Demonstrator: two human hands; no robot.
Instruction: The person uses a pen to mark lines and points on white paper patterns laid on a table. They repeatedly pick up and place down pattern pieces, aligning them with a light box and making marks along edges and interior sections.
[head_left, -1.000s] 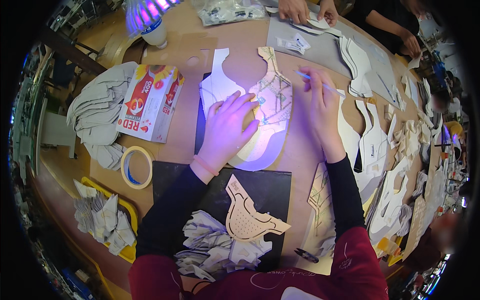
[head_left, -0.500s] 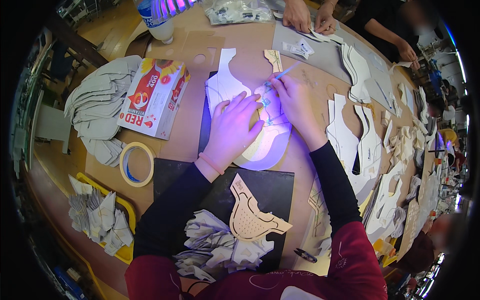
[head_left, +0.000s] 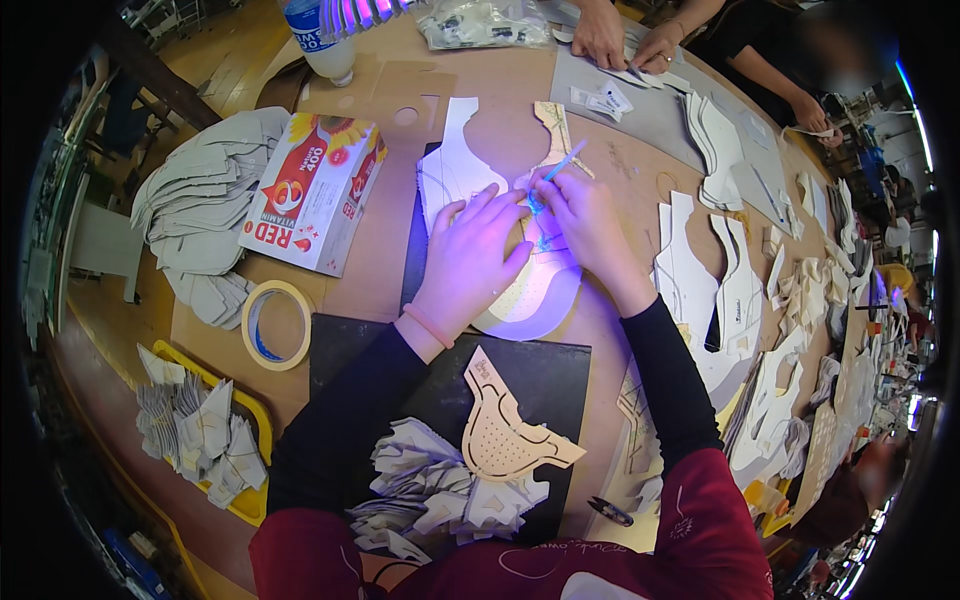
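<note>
A white shoe-upper piece (head_left: 446, 172) lies flat under a purple-tinted light. Over its right side rests a pale perforated template (head_left: 550, 118), whose dotted curved end shows below my hands. My left hand (head_left: 465, 258) is spread flat on both, its fingertips close to the template's middle. Between the fingers of my right hand (head_left: 588, 228) is a slim light-blue pen (head_left: 568, 158); its tip is hidden by the fingers. Teal patches mark the template beside them. Nearer me, a second wooden template (head_left: 505, 430) sits partly on a pile of small grey-white cut pieces (head_left: 430, 495).
A red-and-white box (head_left: 305, 190) and stacked grey pieces (head_left: 190, 215) stand left, with a tape roll (head_left: 276, 325) and yellow tray (head_left: 262, 425) below. Cut uppers (head_left: 680, 265) lie right. A lamp (head_left: 360, 12) overhangs the far side; a co-worker's hands (head_left: 625, 45) handle strips.
My right hand and the pen have shifted slightly toward me along the template. My left hand stays spread in about the same place.
</note>
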